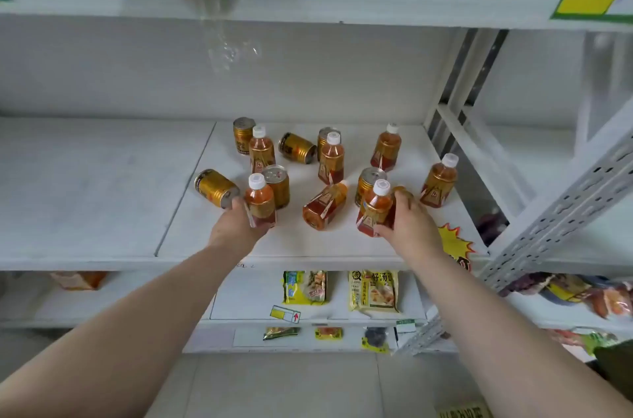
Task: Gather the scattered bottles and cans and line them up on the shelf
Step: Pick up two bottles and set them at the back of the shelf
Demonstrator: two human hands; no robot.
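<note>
Gathering step: left hand [236,225] wrapping upright bottle [260,201], right hand [407,225] wrapping second bottle [375,208], both near shelf [102,198] front. Amber tea, white caps. Rest lying scattered: one bottle [325,206] tipped, cans [215,188] toppling on sides. Next: standing each up, forming row.

On the shelf [342,246] the bottles and cans stand mixed together, with the left hand [236,229] around an upright bottle [261,201] at the front left and the right hand [407,222] around another bottle [375,208] at the front right. Between these two a bottle lies on its side [323,206], and left of the left hand a can lies on its side [215,188]. Behind them, toward the back, a second can lies on its side [297,147] between upright bottles and cans, and one upright bottle [439,181] stands alone at the far right.
</note>
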